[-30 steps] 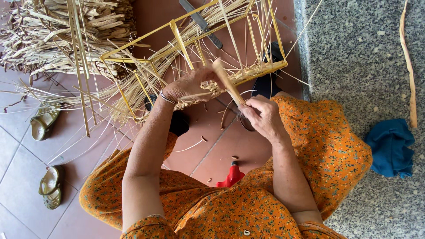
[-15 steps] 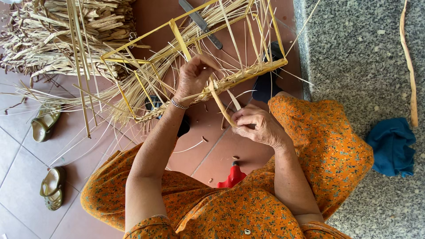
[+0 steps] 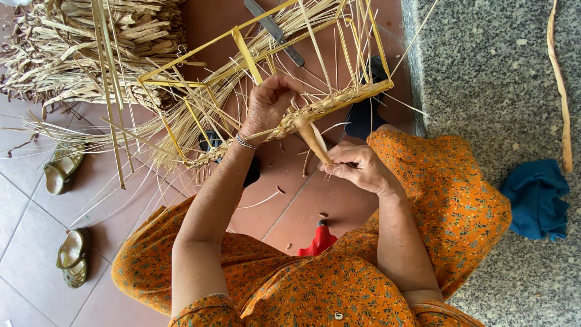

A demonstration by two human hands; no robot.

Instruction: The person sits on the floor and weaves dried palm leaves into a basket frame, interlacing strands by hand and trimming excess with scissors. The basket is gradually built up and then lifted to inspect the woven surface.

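My left hand [image 3: 269,106] pinches the braided rim on the yellow frame [image 3: 242,51]; my right hand [image 3: 357,168] grips the wooden tool [image 3: 313,138]. Most sides remain unwoven.

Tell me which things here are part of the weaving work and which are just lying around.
In use: left hand gripping the braided straw edge on the yellow wire frame; right hand holding a wooden tool; loose straw strands.

Lying about: straw heap, green sandals, blue cloth, red object, metal bar.
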